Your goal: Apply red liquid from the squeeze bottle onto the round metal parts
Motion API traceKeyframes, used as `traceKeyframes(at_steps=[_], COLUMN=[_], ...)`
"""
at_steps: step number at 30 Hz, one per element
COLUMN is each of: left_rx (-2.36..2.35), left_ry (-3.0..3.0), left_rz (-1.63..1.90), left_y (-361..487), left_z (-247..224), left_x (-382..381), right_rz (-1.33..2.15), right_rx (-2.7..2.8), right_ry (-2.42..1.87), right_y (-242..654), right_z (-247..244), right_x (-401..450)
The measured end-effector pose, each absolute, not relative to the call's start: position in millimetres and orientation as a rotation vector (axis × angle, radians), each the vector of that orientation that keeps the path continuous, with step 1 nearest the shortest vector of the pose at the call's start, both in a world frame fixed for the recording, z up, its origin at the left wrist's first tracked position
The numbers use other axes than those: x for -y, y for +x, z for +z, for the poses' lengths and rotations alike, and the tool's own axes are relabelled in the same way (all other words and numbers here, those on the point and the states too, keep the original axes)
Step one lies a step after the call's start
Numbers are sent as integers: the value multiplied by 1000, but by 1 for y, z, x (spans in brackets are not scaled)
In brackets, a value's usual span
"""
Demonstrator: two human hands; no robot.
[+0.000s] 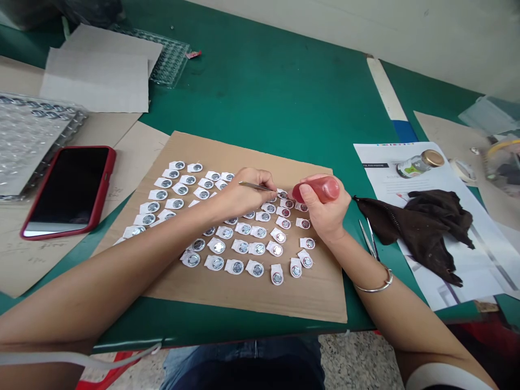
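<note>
My left hand [238, 195] is closed around slim metal tweezers [252, 186], their tips close to one of the small round discs near the right side of the cardboard sheet [260, 157]. In my right hand [333, 214] is a red squeeze bottle [323, 189], tilted with its narrow end toward the tweezer tips. Whether the bottle's tip touches a disc I cannot tell. Rows of silvery discs on white tabs [216, 246] cover the cardboard, several of them partly hidden under my left forearm. Some discs near the bottle look reddish.
A red-cased phone [67, 189] and a clear plastic tray [36, 141] lie at left. White card sheets [97, 81] sit behind. Scissors [370, 238], a dark cloth [422, 225] and a printed sheet [439, 292] with a small glass jar [420, 163] are at right.
</note>
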State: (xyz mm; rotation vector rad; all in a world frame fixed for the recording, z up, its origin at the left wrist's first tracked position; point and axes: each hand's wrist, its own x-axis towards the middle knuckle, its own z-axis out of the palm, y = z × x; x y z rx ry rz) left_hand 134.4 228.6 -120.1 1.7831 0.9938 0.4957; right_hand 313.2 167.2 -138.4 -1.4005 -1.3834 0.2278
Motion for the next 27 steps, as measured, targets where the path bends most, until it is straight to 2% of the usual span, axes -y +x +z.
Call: traceKeyframes(at_steps=[27], left_rx=[-992], left_ry=[1804], left_rz=[505], left_y=[134], left_z=[-122], left_x=[-229], right_rz=[206], right_rx=[1332], right_ry=[-1475], right_y=[322], right_z=[-145], right_x=[-169])
